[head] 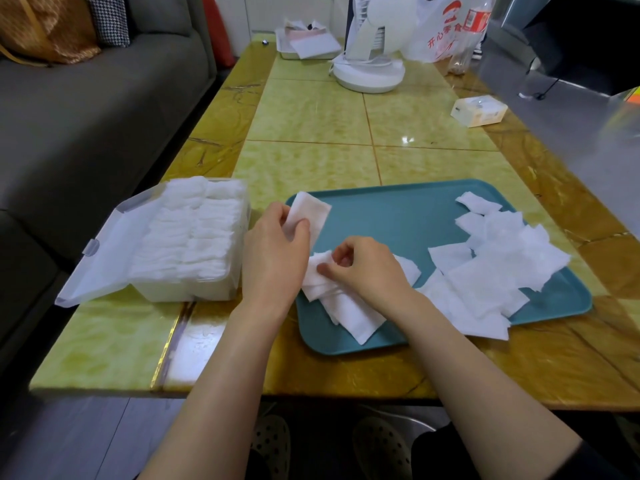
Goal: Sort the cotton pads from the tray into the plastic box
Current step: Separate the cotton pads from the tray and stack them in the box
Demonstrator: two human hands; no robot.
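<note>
Head view: gathering is in hand. The left hand grips a few cotton pads over the teal tray's left edge. The right hand's fingers pinch another pad from the tray's front heap. Next, probably: join them and carry left into the well-filled plastic box beside the tray.

Single head-worn wide-angle view, looking forward and steeply down along a glossy yellow-green tiled table from its near short edge. Both forearms enter at the bottom edge, so the left hand and right hand sit close beneath the lens, over the near-left part of a teal rectangular plastic tray. The table's far end, bearing a white round-based desk fan, reaches the top of the frame.
</note>
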